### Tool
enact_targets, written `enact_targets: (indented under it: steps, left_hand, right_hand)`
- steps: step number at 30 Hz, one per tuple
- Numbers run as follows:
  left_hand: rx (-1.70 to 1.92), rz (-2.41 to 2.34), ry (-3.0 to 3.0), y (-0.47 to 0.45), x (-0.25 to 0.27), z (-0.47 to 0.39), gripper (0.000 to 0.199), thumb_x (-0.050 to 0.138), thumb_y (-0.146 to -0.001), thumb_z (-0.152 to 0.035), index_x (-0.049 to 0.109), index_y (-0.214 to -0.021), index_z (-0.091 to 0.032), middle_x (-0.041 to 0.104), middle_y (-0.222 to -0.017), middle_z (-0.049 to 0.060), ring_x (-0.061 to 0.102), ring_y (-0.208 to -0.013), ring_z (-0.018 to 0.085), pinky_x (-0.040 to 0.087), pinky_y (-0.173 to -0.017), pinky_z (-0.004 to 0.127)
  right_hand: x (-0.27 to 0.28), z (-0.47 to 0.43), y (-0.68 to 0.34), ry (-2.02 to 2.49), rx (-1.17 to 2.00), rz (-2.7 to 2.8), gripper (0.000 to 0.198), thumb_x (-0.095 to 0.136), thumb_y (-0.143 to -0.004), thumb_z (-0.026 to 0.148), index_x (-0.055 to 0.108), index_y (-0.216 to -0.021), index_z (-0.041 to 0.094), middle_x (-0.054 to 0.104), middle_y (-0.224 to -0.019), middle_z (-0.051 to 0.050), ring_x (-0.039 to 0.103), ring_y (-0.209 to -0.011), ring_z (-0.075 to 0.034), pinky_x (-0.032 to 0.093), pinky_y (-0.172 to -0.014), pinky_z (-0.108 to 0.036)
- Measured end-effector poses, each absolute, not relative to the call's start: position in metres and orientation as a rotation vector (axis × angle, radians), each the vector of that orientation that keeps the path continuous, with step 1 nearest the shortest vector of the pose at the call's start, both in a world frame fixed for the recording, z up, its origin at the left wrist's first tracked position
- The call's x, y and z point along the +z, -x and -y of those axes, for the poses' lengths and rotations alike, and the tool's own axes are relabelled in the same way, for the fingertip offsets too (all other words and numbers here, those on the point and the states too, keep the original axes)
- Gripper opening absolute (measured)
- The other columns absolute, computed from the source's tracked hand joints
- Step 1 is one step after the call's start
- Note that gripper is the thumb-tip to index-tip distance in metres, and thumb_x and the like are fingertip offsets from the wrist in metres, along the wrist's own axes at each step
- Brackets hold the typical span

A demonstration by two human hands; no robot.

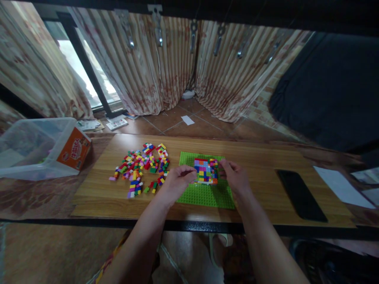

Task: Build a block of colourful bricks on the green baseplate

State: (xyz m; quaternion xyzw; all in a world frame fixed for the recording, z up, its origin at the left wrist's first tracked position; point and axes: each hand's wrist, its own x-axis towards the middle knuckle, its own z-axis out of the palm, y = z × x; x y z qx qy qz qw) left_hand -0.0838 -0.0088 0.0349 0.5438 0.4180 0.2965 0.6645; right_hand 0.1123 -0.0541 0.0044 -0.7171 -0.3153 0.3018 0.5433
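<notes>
A block of many-coloured toy bricks point(205, 172) stands on a green studded baseplate point(204, 197). At its left edge is my left hand point(180, 178), thumb and fingers closed in a pinch with the tips against the bricks. Whatever lies between those fingertips is too small to make out. My right hand point(236, 176) is at the block's right side, its fingers bent and drawn together by the upper right corner. Those fingertips are partly hidden, so what they grip cannot be made out.
Left of the baseplate, loose bricks point(134, 163) are spread over the wooden board point(254, 157). A clear plastic bin point(38, 146) with an orange label stands at far left. To the right lie a black phone point(300, 194) and white paper point(342, 186). Curtains point(174, 71) hang behind.
</notes>
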Motion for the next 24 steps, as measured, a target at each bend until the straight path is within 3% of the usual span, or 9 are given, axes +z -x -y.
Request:
enact_targets:
  steps: [8, 17, 24]
  left_hand:
    - [0.668, -0.943, -1.237, 0.083, 0.033, 0.008, 0.017, 0.066, -0.072, -0.031, 0.068, -0.077, -0.015, 0.061, -0.067, -0.001, 0.048, -0.060, 0.010, 0.035, -0.058, 0.023]
    - [0.683, -0.894, -1.194, 0.080, 0.034, 0.011, 0.014, 0.066, -0.073, -0.029, 0.067, -0.076, -0.016, 0.061, -0.068, -0.001, 0.049, -0.062, 0.010, 0.035, -0.059, 0.023]
    - [0.548, -0.534, -1.270, 0.076, 0.064, 0.034, 0.013, 0.069, -0.075, -0.028, 0.069, -0.081, -0.017, 0.065, -0.077, 0.001, 0.057, -0.072, 0.012, 0.045, -0.068, 0.024]
  right_hand:
    - [0.003, 0.045, -0.104, 1.693, 0.741, 0.671, 0.048, 0.073, -0.061, 0.058, 0.072, -0.080, 0.015, 0.069, -0.067, -0.004, 0.058, -0.054, -0.014, 0.045, -0.049, -0.024]
    - [-0.001, 0.045, -0.102, 1.674, 0.719, 0.654, 0.046, 0.073, -0.061, 0.055, 0.072, -0.082, 0.013, 0.068, -0.067, -0.005, 0.054, -0.051, -0.011, 0.043, -0.044, -0.022]
    - [0.010, 0.047, -0.102, 1.737, 0.777, 0.669, 0.044, 0.073, -0.061, 0.053, 0.072, -0.084, 0.015, 0.069, -0.070, -0.005, 0.059, -0.056, -0.015, 0.046, -0.048, -0.026]
